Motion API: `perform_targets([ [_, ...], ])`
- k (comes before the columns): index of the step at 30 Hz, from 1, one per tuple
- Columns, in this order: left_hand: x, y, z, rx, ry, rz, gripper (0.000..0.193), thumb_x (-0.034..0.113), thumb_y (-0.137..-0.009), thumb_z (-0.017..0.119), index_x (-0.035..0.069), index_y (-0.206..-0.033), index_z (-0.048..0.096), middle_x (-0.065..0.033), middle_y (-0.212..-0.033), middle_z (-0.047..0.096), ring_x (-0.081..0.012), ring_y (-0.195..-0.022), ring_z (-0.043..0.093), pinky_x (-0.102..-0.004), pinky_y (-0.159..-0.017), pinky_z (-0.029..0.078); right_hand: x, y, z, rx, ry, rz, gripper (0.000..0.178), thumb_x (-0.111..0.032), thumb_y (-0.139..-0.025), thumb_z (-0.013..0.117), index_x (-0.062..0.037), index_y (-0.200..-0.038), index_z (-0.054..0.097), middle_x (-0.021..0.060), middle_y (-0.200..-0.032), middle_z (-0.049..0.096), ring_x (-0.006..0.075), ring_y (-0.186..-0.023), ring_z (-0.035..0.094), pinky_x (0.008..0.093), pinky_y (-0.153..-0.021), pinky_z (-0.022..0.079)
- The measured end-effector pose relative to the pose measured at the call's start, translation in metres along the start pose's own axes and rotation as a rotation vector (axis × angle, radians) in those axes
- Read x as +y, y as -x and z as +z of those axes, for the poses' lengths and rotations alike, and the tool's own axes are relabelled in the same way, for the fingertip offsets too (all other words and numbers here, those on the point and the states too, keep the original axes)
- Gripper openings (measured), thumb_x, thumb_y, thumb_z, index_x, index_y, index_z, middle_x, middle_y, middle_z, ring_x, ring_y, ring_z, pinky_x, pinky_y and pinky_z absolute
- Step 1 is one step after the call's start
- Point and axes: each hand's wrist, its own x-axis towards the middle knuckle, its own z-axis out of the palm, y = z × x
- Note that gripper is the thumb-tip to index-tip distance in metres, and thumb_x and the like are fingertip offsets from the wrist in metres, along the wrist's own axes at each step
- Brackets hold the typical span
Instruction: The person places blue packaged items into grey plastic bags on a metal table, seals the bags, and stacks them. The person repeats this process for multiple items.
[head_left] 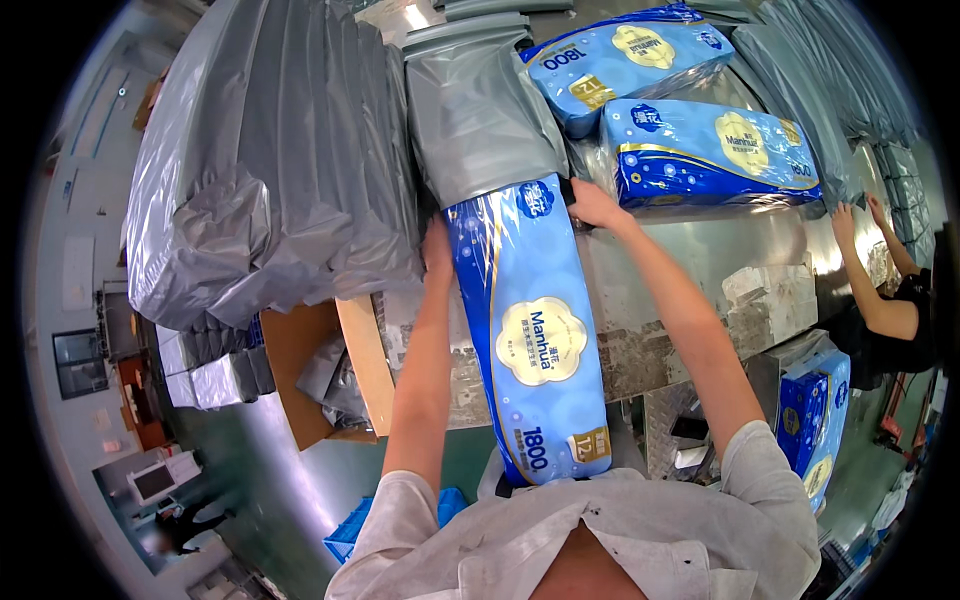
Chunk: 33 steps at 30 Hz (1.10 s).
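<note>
Two bare hands at the mouth of one grey plastic bag (485, 120). Left hand (436, 248) by its left corner, fingers mostly hidden; cannot tell whether clamped or apart. Right hand (597, 205) at the opposite corner, fingers clamped on the bag's dark edge.

Between the forearms: a blue wrapped package (545, 270), far end inside the bag mouth, the greater part of its length outside. Long axis runs near to far, from the person's shirt (600, 540) toward the bag, far end slightly left of the near end. Pale badge faces up. Near end juts past the edge of the metal tabletop (640, 300).

Containers: open cardboard box (300, 400), lower left, crumpled grey plastic inside. Blue crate (343, 535) below it, contents hidden.

Right of the bag: two more blue packages (715, 150), long axes roughly sideways. Left: tall heap of grey bags (290, 140). Far right: a co-worker's hands (845, 225) near more grey plastic.
</note>
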Motion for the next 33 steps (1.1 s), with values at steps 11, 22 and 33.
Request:
perform_targets([
  [11, 0.011, 0.099, -0.034, -0.189, -0.101, 0.042, 0.023, 0.017, -0.088, 0.047, 0.006, -0.103, 0.060, -0.0235, -0.094, 0.065, -0.0427, -0.091, 0.062, -0.0527, -0.075, 0.049, -0.004, 0.078, 0.030, 0.083, 0.320, -0.061, 0.023, -0.022, -0.089, 0.048, -0.0046, -0.088, 0.064, 0.0228, -0.085, 0.066, 0.0405, -0.081, 0.064, 0.0504, -0.070, 0.051],
  [22, -0.013, 0.383, -0.077, -0.604, -0.201, -0.053, 0.021, 0.027, -0.091, 0.049, 0.009, -0.096, 0.057, -0.0205, -0.079, 0.066, -0.0404, -0.074, 0.064, -0.0501, -0.063, 0.051, -0.001, 0.370, 0.109, -0.203, 0.261, -0.034, 0.014, -0.019, -0.078, 0.058, -0.0057, -0.076, 0.060, 0.0196, -0.070, 0.063, 0.0387, -0.065, 0.062, 0.0489, -0.058, 0.050],
  [33, -0.001, 0.364, -0.087, -0.481, 0.048, -0.167, 0.026, 0.025, -0.091, 0.050, 0.000, -0.089, 0.059, -0.0257, -0.083, 0.063, -0.0444, -0.083, 0.061, -0.0540, -0.072, 0.048, -0.050, 0.380, 0.121, 0.027, -0.158, 0.418, 0.030, -0.024, -0.089, 0.048, 0.0025, -0.086, 0.062, 0.0299, -0.087, 0.061, 0.0475, -0.087, 0.059, 0.0528, -0.072, 0.047],
])
